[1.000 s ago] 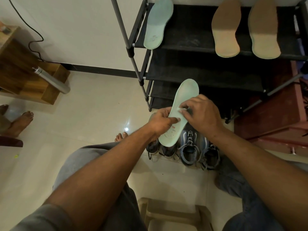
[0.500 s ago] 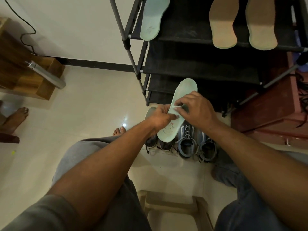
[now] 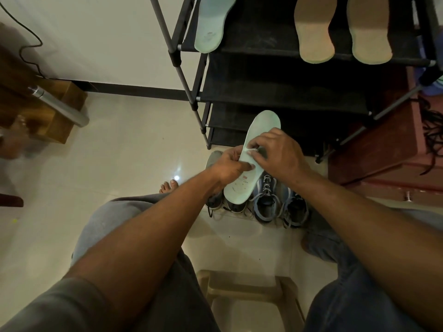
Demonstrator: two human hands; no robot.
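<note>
A pale mint insole is held up in front of the black shoe rack, toe end pointing away from me. My left hand grips its left edge at the middle, thumb across the top face. My right hand curls over the insole from the right, and its fingertips pinch a small pale bit at the insole's edge. A matching mint insole lies on the rack's top shelf at the left, and two tan insoles lie on it to the right.
Blue-grey laced sneakers and a grey pair stand on the tiled floor below my hands. A beige plastic stool is between my knees. Wooden furniture with a metal tube is at the left, a red-brown cabinet at the right.
The view has drifted down and left a little. Both hands keep the insole in the same place, and the right fingertips have shifted slightly along its edge.
</note>
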